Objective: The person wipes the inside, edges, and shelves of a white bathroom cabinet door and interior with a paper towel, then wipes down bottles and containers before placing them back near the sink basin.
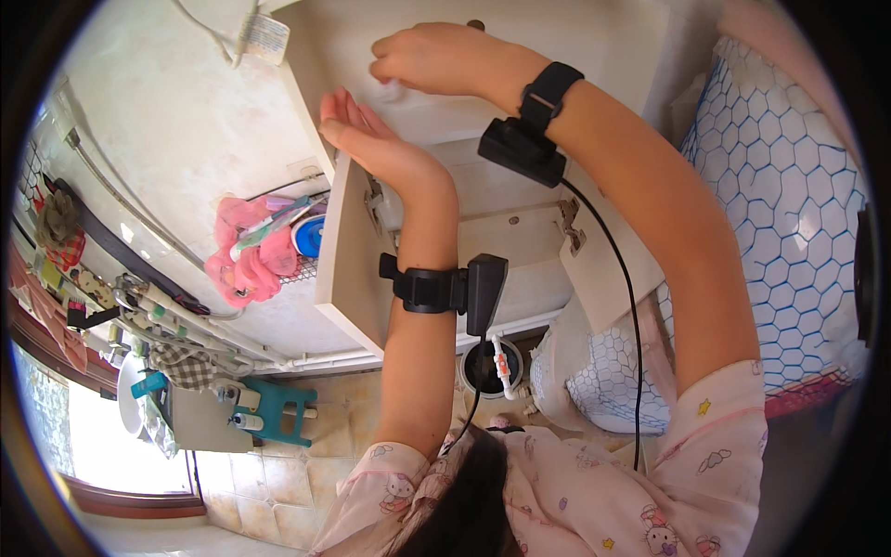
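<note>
A white wall cabinet is before me, with its left door and right door swung apart on metal hinges. My left hand is raised by the cabinet's left side, palm up, fingers loosely spread and nothing visible in it. Higher up, my right hand bends over with curled fingers in front of the pale cabinet surface. A small blurred white patch shows below its fingertips; whether it is held cannot be told. Each wrist wears a black strap with a cabled box.
Left of the cabinet, a wire basket holds a pink mesh bath puff. A shower hose crosses the tiled wall. Below stand a bucket and a teal stool. Hexagon-patterned fabric covers something at right.
</note>
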Demonstrator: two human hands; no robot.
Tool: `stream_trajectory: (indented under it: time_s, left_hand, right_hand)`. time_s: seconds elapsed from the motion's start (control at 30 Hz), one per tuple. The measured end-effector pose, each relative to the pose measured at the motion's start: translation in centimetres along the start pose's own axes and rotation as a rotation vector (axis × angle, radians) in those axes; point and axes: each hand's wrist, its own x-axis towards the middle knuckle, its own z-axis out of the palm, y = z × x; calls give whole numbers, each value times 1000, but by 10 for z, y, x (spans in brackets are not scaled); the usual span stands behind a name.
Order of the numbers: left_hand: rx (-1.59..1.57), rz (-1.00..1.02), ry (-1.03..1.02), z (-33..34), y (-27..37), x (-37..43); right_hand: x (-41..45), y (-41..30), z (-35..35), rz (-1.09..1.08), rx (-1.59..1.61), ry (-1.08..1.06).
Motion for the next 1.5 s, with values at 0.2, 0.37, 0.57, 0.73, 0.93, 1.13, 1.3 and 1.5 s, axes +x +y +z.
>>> stream_trajectory:
  time_s: [0.2,0.37,0.57,0.73,0.93,1.13,1.3,1.5]
  left_hand:
    - [-69,-50,82,14,1,9]
    - [73,3,-33,28,-21,21]
    - [126,2,-40,33,-31,19]
    - [135,109,-73,36,-33,15]
    - [158,129,-59,27,-29,20]
    - [184,155,-121,26,-28,12]
    - [210,210,-153,28,-29,10]
    - [230,188,-151,28,-30,10]
  right_hand:
    - [-71,36,-3,180,-251,-326]
    - [-94,55,-32,465,-174,-156]
    - [-73,30,-8,826,151,374]
    - [-60,1,24,508,471,261]
    - [-81,24,11,919,187,418]
    - [-51,6,5,660,268,752]
    - [-68,28,0,759,115,697]
    - [-52,10,12,451,160,650]
